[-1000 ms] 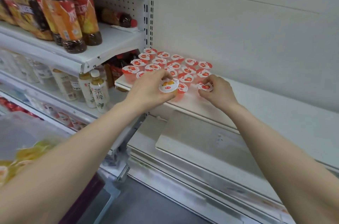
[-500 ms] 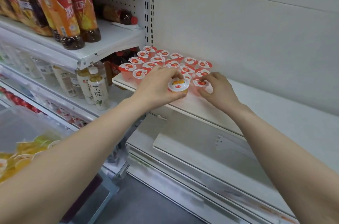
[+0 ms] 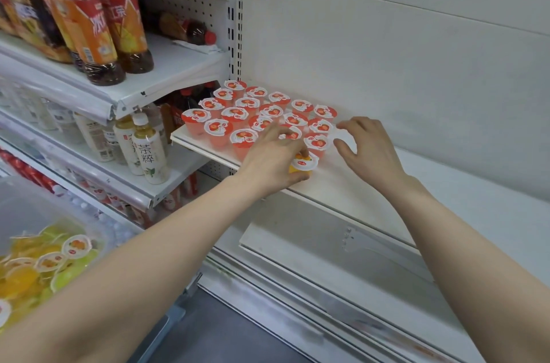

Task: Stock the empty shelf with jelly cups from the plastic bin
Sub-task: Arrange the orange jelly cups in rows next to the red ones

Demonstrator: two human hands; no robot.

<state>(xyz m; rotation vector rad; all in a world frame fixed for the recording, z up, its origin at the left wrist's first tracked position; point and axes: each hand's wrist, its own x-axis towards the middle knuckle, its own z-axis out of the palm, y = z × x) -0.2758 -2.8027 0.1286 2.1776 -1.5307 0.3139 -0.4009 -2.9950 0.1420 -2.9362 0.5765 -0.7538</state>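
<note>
Several red-lidded jelly cups stand in rows at the left end of the white shelf. My left hand grips an orange jelly cup and holds it down on the shelf's front edge, just in front of the red rows. My right hand hovers to the right of the nearest red cup, fingers loosely curved and not touching it. The clear plastic bin at lower left holds several yellow and green jelly cups.
The neighbouring shelving on the left carries tall iced tea bottles above and smaller tea bottles below. The white back wall rises close behind the cups. Bare shelf runs to the right of my right hand.
My left hand brought the orange cup down and right onto the shelf's front edge. My right hand let go of the red cup it was setting down and drew slightly right.
</note>
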